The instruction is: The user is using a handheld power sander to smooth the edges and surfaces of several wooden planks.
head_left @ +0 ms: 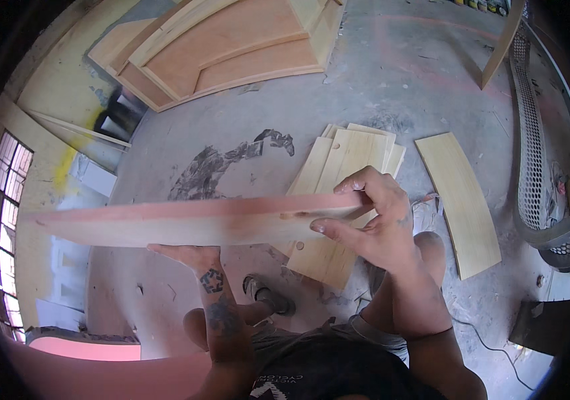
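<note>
A long wooden board [205, 227] is held up level in front of me, pink along its upper side and pale bare wood on the side facing me. My right hand [385, 227] grips its right end, thumb on the near side and fingers over the top. Under the board's middle, my left hand [188, 256] bears it from below; part of that hand is hidden behind the wood. A small dark knot marks the wood near my right thumb.
Behind the board, several pale wood panels [331, 260] lie stacked on the grey floor. A single panel [461, 207] lies to their right. A large wooden frame [231, 47] stands at the back, and a perforated strip [530, 147] on the right. Pink pieces [88, 348] are at lower left.
</note>
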{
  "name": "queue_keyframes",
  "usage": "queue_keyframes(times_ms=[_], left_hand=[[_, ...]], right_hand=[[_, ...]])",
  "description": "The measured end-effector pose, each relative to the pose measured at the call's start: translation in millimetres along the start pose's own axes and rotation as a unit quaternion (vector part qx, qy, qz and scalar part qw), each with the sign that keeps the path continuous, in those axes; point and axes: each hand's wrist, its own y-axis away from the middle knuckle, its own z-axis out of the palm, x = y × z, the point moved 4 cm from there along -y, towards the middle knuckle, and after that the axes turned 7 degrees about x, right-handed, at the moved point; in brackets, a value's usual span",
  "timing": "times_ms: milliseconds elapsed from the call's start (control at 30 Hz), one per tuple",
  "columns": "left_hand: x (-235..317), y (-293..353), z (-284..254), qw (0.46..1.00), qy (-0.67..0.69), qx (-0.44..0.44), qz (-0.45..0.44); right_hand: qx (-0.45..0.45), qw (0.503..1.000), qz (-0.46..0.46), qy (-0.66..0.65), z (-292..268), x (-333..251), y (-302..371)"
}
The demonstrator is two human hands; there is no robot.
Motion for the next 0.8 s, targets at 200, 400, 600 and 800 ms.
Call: queue_keyframes(times_ms=[200, 400, 600, 800], left_hand=[[-24, 3, -9, 0.818, -0.337, 0.397, 0.243], [9, -1, -58, 0.943, -0.217, 0.191, 0.163], [13, 1, -13, 0.930, -0.317, 0.137, 0.129], [-20, 3, 79, 0.829, -0.448, 0.288, 0.171]], right_hand=[[0.042, 0.992, -0.054, 0.104, 1, 4, 2], [0.015, 0.993, -0.076, 0.085, 3, 3, 0], [-0.003, 0.998, -0.051, 0.023, 11, 20, -8], [0.007, 0.993, 0.113, -0.039, 19, 60, -3]])
